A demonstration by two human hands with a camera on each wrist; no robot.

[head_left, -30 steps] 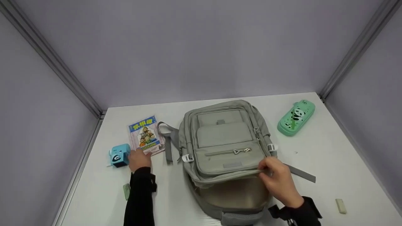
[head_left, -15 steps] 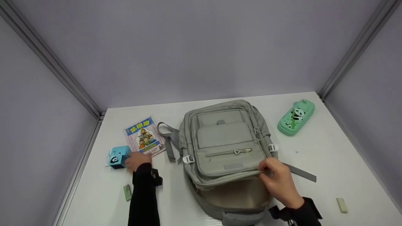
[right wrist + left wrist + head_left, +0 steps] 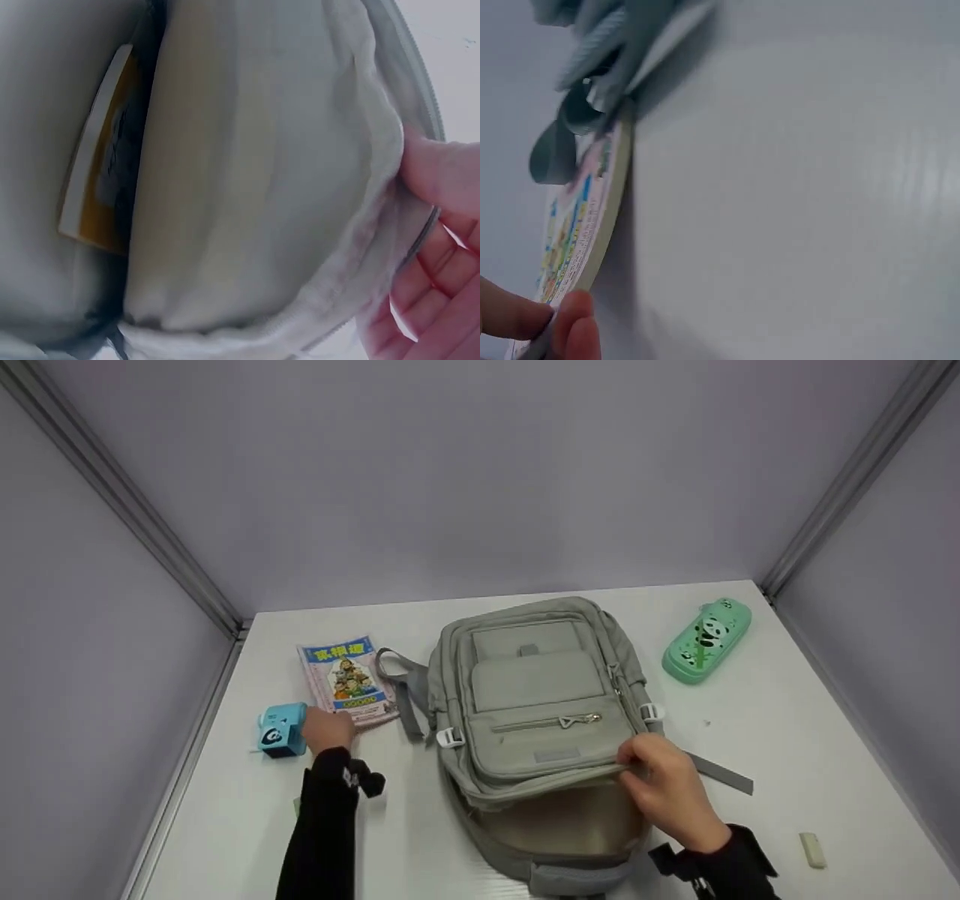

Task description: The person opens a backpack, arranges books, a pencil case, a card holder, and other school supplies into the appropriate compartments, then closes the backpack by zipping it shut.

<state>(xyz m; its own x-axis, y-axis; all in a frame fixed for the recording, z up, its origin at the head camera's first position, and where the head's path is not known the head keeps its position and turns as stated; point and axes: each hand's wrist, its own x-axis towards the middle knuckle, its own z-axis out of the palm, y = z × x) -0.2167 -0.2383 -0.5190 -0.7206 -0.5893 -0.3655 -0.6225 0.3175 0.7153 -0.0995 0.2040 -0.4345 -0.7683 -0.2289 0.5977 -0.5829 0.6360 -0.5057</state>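
Observation:
A grey backpack [image 3: 540,682] lies on the table with its main compartment unzipped. My right hand [image 3: 667,787] pinches the edge of its front panel and holds it up. Inside, the right wrist view shows a book with a yellow cover [image 3: 112,161]. On the left, my left hand [image 3: 328,729] pinches the near corner of a thick comic book [image 3: 349,679] with a blue title band. In the left wrist view, thumb and fingers [image 3: 574,326] grip the comic book [image 3: 581,225], whose near edge is raised off the table.
A blue panda-printed box with a small crank [image 3: 283,730] stands beside my left hand. A green panda pencil case [image 3: 707,641] lies at the far right. A small pale block [image 3: 812,850] sits at the near right. Backpack straps [image 3: 409,690] trail beside the comic book.
My left hand has taken hold of the comic book's near corner, and the book has turned slightly and lifted at that edge. The right hand keeps its grip on the backpack.

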